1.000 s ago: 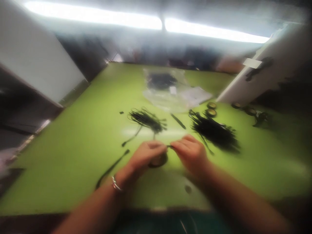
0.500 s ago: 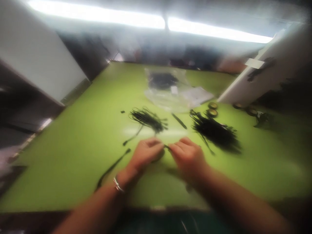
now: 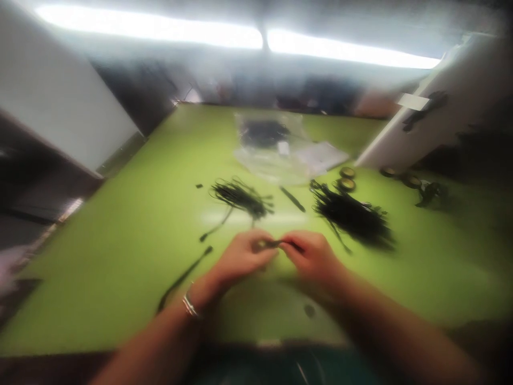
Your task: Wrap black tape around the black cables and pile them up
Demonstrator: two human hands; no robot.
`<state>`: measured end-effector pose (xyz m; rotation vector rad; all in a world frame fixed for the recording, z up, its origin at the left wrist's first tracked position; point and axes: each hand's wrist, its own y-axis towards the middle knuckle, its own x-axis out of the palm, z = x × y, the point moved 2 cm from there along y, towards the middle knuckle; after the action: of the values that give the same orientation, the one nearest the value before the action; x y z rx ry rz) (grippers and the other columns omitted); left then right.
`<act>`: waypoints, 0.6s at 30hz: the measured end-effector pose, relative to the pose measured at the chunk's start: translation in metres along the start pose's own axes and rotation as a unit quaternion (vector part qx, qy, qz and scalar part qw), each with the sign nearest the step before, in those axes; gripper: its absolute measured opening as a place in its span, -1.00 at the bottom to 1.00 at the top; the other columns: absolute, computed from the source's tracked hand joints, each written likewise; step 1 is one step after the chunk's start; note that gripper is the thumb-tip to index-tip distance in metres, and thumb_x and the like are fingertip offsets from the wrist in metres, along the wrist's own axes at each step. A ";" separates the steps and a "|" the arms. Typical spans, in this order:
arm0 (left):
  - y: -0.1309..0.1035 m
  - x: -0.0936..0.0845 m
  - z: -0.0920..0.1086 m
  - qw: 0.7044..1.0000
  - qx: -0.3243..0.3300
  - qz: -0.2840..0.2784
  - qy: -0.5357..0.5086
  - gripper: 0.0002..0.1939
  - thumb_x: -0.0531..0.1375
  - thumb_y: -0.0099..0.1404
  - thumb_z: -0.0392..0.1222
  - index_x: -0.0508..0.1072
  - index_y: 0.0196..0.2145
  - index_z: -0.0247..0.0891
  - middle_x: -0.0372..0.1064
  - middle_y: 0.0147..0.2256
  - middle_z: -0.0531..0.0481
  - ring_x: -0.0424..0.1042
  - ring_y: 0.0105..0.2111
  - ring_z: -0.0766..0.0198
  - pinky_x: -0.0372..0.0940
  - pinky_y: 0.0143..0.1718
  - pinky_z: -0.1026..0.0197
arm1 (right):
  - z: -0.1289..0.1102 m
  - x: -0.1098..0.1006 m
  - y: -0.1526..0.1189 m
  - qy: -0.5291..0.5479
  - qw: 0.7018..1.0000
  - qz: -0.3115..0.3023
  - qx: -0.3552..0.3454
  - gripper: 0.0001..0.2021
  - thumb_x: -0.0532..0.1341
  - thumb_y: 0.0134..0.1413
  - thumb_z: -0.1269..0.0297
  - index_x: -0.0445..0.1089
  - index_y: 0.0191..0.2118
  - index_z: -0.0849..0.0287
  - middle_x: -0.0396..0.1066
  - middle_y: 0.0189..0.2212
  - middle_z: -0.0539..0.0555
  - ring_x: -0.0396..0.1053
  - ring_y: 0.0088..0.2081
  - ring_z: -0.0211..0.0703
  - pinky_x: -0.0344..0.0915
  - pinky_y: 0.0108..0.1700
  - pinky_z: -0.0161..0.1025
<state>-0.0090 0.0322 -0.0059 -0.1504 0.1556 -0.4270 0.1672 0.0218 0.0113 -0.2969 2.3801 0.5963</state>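
Note:
My left hand and my right hand meet over the green table, fingertips almost touching. Between them is a short dark piece of cable, pinched from both sides; its ends are hidden by the fingers. Just beyond my left hand lies a bundle of thin black cables. To the right of my right hand sits a larger, thicker bundle of black cables. A single black cable with a connector at its tip runs beside my left forearm.
A clear plastic bag with dark contents lies at the back, beside a white packet. A slim black tool rests between the bundles. Tape rolls sit near the right panel. Further right is a dark tape dispenser-like object.
My hands have turned slightly and drawn closer together, so more of the fingers and the dark piece shows. The whole view has shifted a little; the bundles stay put.

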 end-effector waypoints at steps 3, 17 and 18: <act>-0.001 0.001 -0.003 0.994 -0.063 -0.013 -0.085 -0.74 0.27 0.16 -0.09 0.47 -0.29 -0.35 0.17 -0.68 0.14 0.12 -0.67 0.43 0.01 -0.64 0.34 | -0.002 0.000 -0.004 -0.121 0.986 0.074 -0.090 -0.89 0.18 0.16 0.40 0.45 -0.34 0.18 0.47 -0.50 0.03 0.35 -0.46 -0.26 0.23 -0.35 -0.34; -0.003 0.001 0.000 0.947 0.237 0.108 0.187 -0.90 0.18 0.24 -0.30 0.50 -0.40 -0.30 0.41 -0.38 -0.07 0.35 -0.35 0.26 0.26 -0.27 0.19 | 0.004 0.009 -0.001 -0.029 0.998 -0.049 -0.014 -0.86 0.13 0.21 0.35 0.39 -0.15 0.16 0.49 -0.28 0.06 0.40 -0.29 -0.22 0.29 -0.23 -0.30; -0.002 0.001 -0.001 0.950 0.229 0.100 0.189 -0.90 0.18 0.23 -0.30 0.50 -0.40 -0.30 0.41 -0.38 -0.07 0.35 -0.36 0.26 0.26 -0.27 0.18 | 0.004 0.010 -0.001 -0.022 0.996 -0.083 0.007 -0.85 0.09 0.24 0.35 0.39 -0.16 0.16 0.49 -0.28 0.06 0.40 -0.30 -0.23 0.29 -0.22 -0.30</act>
<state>-0.0089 0.0302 -0.0066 0.4058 0.4399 -0.2765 0.1621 0.0224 0.0018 -0.4654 2.2888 0.5042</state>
